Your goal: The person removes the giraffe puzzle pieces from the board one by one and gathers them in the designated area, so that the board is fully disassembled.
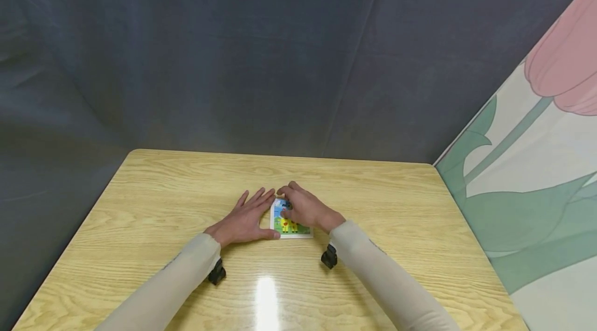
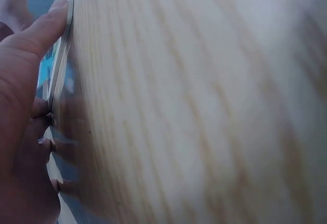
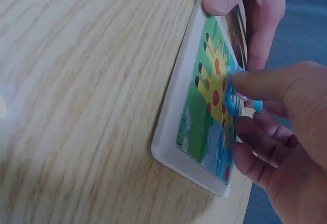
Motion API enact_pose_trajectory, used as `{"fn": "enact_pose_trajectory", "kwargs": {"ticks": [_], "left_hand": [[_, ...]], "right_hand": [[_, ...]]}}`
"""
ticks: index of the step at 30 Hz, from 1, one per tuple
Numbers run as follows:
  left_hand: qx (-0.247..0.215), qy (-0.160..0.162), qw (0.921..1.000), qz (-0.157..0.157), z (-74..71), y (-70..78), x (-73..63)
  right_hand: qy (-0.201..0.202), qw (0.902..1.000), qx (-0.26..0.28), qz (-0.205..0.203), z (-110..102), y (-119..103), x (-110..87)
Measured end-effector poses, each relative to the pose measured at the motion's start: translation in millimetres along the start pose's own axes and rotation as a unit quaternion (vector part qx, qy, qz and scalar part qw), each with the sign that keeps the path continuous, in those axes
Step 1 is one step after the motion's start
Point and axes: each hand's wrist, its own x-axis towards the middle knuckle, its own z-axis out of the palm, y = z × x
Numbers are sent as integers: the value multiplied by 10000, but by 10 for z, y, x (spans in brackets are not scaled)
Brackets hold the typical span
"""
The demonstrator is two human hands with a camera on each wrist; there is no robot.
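Observation:
A small white-framed picture puzzle lies on the wooden table, showing yellow giraffes with red spots on green and blue. My left hand rests at its left side, fingers spread and straight. In the right wrist view, the left thumb presses on the corner of the frame. My right hand reaches over the puzzle's upper right part with bent fingers. Between its thumb and forefinger it pinches a small puzzle piece, whose light blue edge sticks out; the rest is hidden by the fingers.
The light wooden table extends around both hands. Behind it hangs a dark grey cloth. A wall panel with a pink and green flower print stands along the right side. Each wrist carries a black camera mount.

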Motion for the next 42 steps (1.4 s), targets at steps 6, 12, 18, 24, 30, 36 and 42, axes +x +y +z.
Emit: {"fn": "enact_pose_trajectory", "kwargs": {"ticks": [6,12,18,24,30,36,42], "left_hand": [[38,-19,10000,32,23,-37,15],[-26,18,10000,29,21,-54,17],[-13,22,10000,19,18,-42,21],[18,23,10000,-40,16,-42,21],[9,37,10000,-31,18,-44,17],[-13,35,10000,-23,12,-31,8],[-32,63,10000,-4,9,-19,0]], "right_hand": [[272,9989,361,-130,20,10,41],[83,9924,1225,70,-35,3,47],[95,9905,1318,378,-157,110,-28],[243,9895,1299,584,-308,347,-174],[352,9886,1294,679,-471,551,-355],[472,9883,1179,849,-566,715,-487],[365,9889,1043,998,-585,870,-568]]}}
